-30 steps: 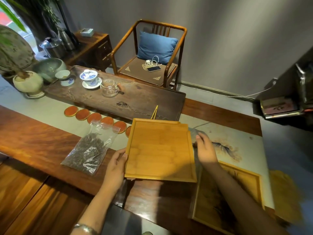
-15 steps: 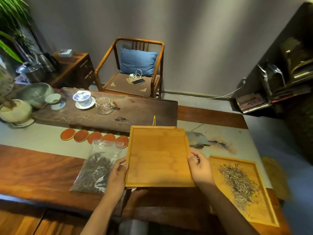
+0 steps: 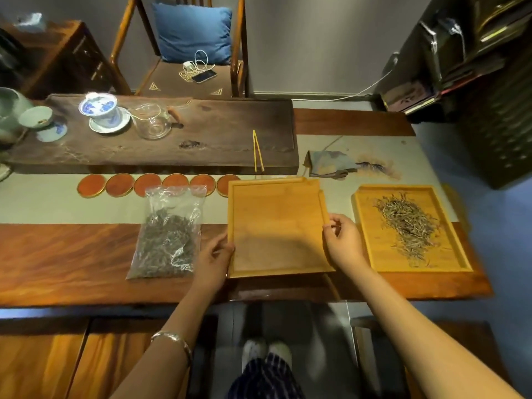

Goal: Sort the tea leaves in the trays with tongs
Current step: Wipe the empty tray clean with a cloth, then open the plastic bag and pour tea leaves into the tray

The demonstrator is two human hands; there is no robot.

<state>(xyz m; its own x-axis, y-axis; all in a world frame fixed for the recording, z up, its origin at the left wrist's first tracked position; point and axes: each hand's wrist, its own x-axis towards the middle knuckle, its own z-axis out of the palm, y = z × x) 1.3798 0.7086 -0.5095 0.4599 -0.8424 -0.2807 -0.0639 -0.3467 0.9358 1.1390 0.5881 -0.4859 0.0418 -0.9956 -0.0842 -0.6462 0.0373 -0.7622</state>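
Note:
An empty bamboo tray lies flat on the table in front of me. My left hand holds its left edge near the front corner. My right hand pinches its right edge. A second bamboo tray to the right carries a pile of pale tea leaves. Yellow tongs lie on the dark tea board just behind the empty tray. A clear plastic bag of dark tea leaves lies left of my left hand.
A row of round orange coasters runs behind the bag. A lidded blue-white cup and a glass pitcher stand on the tea board. A folded cloth lies behind the trays. A wooden chair stands beyond the table.
The view has tipped down and shifted right, bringing the tray with leaves fully into sight. The empty tray has settled flat on the table, both hands staying on its edges.

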